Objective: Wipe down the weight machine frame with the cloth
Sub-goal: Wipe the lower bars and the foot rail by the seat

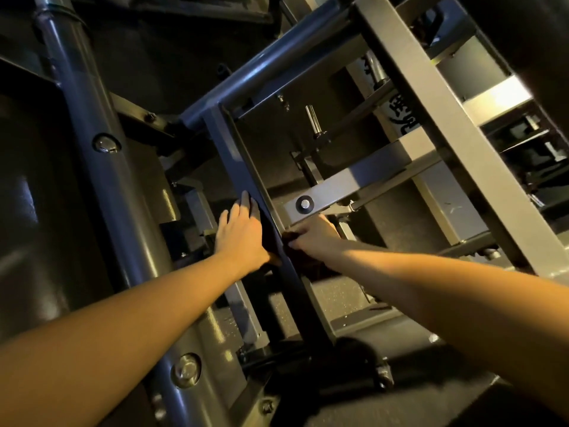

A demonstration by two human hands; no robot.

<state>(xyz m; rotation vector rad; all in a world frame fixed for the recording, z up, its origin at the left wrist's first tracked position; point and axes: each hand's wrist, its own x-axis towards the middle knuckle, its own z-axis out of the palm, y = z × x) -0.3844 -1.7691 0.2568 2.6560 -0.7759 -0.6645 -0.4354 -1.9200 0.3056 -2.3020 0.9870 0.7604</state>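
Pressing the frame bar (234, 149), left hand (243, 234) flat with straight fingers, right hand (314, 237) seemingly clutching a dark cloth (303, 261)

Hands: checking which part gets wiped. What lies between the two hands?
In the head view, a dark frame bar runs between them; the left hand lies flat on its left side, the right hand grips the dark cloth on its right.

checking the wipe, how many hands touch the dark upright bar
2: left hand flat on the left of the bar, right hand holding the cloth at its right side.
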